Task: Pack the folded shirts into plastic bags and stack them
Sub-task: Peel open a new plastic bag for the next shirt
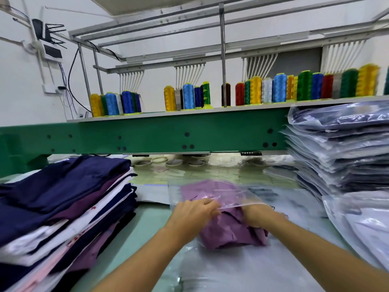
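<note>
A folded purple shirt [229, 232] lies in the middle of the table, its far half inside a clear plastic bag [212, 191]. My left hand [194, 211] pinches the bag's open edge at the left. My right hand [257, 214] is pressed on the shirt at the bag's mouth, fingers partly under the plastic. A pile of unbagged folded shirts [63, 201] in navy, purple, white and pink stands at the left. A tall stack of bagged shirts [341, 152] rises at the right.
A green embroidery machine beam [147, 135] crosses behind the table, with coloured thread cones [280, 87] on the shelf above. Loose empty plastic bags [362, 224] lie at the right front. Hoops and paper scraps [174, 162] lie under the beam.
</note>
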Motion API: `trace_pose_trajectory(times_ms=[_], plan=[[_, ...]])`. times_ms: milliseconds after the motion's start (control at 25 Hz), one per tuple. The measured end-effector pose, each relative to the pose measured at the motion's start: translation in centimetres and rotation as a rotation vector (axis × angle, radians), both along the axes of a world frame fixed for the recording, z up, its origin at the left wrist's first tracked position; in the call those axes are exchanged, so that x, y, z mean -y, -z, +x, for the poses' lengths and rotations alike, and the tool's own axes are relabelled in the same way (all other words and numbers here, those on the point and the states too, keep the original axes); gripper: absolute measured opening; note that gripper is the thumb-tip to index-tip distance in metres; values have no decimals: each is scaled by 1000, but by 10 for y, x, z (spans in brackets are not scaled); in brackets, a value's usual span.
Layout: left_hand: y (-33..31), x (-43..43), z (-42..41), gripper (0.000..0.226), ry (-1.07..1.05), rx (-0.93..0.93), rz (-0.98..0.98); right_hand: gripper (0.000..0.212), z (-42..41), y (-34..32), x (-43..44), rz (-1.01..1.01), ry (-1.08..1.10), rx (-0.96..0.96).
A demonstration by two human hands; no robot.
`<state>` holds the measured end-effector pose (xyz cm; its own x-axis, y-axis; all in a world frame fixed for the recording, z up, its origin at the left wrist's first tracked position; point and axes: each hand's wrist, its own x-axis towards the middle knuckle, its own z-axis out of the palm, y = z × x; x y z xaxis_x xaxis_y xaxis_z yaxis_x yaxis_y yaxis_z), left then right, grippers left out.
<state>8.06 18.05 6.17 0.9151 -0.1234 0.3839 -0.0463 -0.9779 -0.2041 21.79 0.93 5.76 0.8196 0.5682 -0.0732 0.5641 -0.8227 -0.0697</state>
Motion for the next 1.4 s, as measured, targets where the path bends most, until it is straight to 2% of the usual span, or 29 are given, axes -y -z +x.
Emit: trace_pose_trajectory(times_ms=[80,200,280,320,400,480,640,680,760,840,920,960,1040,1120,1200,1280,1320,1400], plan=[[8,5,-5,47,5,-35,60,20,-1,8,8,329,110,-26],[17,12,-10,73,-16,-73,-79,19,-6,14,3,826,347,-237],[20,13,-16,78,-39,-139,-128,11,-14,17,-2,971,416,-338],[21,12,-18,72,-54,-164,-125,8,-17,17,-4,1006,403,-379],[24,5,-20,49,-78,-162,-124,4,-26,14,-2,955,331,-468],[23,0,-22,31,-103,-118,-119,11,-29,15,2,825,309,-432],[23,0,-26,19,-193,-113,13,29,-23,24,4,930,392,-300],[22,0,-27,21,-215,-117,42,30,-25,25,5,942,369,-278],[25,-1,-27,47,-221,-117,74,29,-27,24,11,842,192,-148],[26,-5,-27,75,-144,-110,60,27,-36,24,24,617,-31,-7],[24,-8,-29,89,1,-96,73,30,-41,25,44,406,-157,101],[24,-8,-30,83,58,-94,87,31,-44,25,54,288,-185,163],[27,-8,-32,55,105,-99,106,26,-52,26,74,91,-238,323],[30,-9,-34,39,46,-144,46,17,-64,26,89,31,-366,562],[30,-12,-35,42,-16,-172,-86,36,-65,27,99,52,-367,746],[30,-16,-37,44,-30,-172,-194,59,-60,24,100,144,-193,723],[30,-17,-38,42,-33,-173,-227,61,-56,22,96,142,-129,670],[31,-17,-40,37,-53,-178,-218,38,-46,23,84,25,-105,569]])
